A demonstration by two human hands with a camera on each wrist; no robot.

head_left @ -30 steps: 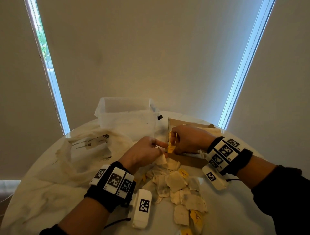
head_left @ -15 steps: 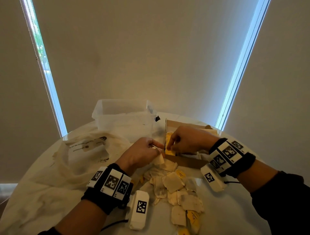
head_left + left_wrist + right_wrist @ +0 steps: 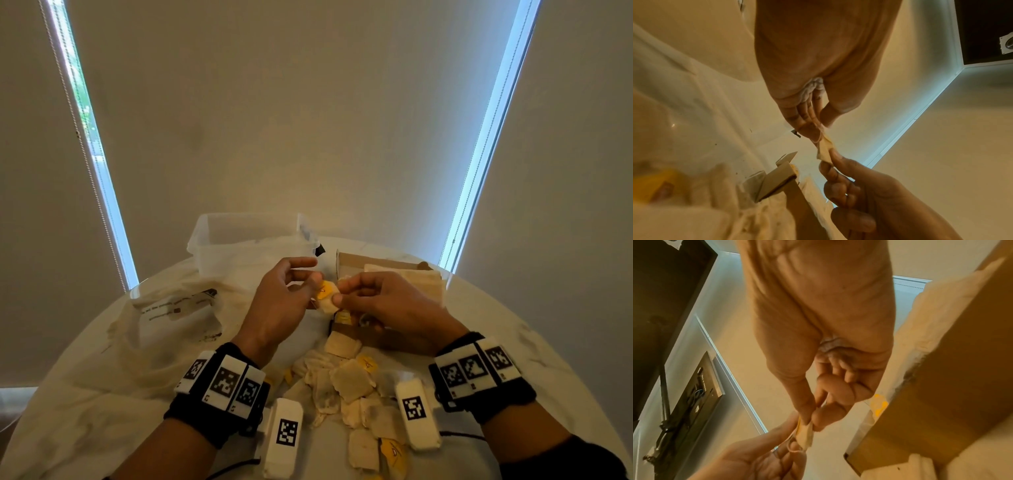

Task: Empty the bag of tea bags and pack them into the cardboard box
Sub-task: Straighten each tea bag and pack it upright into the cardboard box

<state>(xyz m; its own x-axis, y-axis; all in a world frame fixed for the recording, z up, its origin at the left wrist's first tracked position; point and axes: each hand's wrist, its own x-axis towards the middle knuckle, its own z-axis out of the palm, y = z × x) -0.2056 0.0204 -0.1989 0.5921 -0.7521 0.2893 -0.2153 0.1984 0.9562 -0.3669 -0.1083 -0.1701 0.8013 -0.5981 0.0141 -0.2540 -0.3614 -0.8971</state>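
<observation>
Many loose tea bags lie heaped at lower centre on the table. Above the heap, left hand and right hand each pinch one tea bag with yellow tag between them, raised over the near edge of the box. Left of centre lies the limp bag; beyond it stands a clear tub.

The round white table bore a cloth bag, clear plastic tub, cardboard box (open-topped) and loose tea bags.
</observation>
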